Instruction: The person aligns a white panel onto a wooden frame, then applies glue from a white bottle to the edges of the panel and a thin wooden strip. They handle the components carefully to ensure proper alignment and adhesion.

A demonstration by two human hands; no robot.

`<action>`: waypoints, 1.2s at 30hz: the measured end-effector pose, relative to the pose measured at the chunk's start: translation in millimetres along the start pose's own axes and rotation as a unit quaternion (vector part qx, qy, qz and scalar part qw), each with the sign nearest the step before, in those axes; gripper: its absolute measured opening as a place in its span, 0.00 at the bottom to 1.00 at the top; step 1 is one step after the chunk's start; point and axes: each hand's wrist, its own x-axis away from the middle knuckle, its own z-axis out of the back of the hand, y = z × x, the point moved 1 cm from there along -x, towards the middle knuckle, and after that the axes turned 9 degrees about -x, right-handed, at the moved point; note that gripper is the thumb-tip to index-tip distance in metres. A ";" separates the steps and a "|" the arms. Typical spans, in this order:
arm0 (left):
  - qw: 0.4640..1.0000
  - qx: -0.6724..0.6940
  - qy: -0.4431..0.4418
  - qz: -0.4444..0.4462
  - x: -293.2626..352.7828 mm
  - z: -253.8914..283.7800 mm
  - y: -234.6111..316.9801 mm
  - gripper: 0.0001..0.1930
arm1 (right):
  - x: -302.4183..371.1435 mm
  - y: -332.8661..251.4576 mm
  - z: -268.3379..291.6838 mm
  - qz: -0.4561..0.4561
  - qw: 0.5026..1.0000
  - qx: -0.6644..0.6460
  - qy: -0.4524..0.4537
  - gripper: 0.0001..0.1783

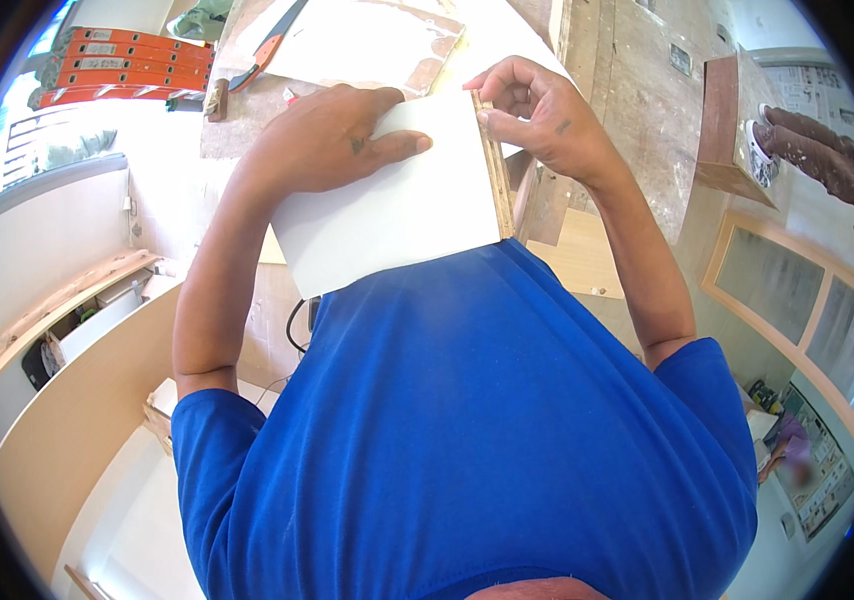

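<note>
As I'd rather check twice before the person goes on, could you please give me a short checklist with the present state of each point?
1. Left hand on the panel: ok, thumb across the white face.
2. Right hand at the panel's wooden edge: ok, thumb and finger near its far end.
3. Saw apart from both hands: ok, it lies beyond the left one.
4. Panel clear of the shirt: not ok, its near side appears to meet the cloth.
5. Support under the panel: cannot tell, the underside is hidden.
</note>
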 end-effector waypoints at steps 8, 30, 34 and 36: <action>1.000 -0.018 0.012 -0.013 10.2 5.3 4.5 0.30 | 13.3 -7.1 -13.2 0.058 0.997 0.024 0.036 0.07; 1.000 -0.006 -0.025 -0.002 9.1 -0.2 7.2 0.33 | 31.2 -6.1 -10.9 0.188 0.975 0.092 0.076 0.05; 1.000 0.001 -0.017 -0.016 10.1 2.9 13.8 0.32 | 34.4 -10.6 -13.2 0.127 0.986 0.059 0.087 0.05; 1.000 -0.002 -0.006 -0.024 11.0 2.6 16.2 0.31 | 34.6 -8.5 -9.8 0.102 0.991 0.045 0.079 0.05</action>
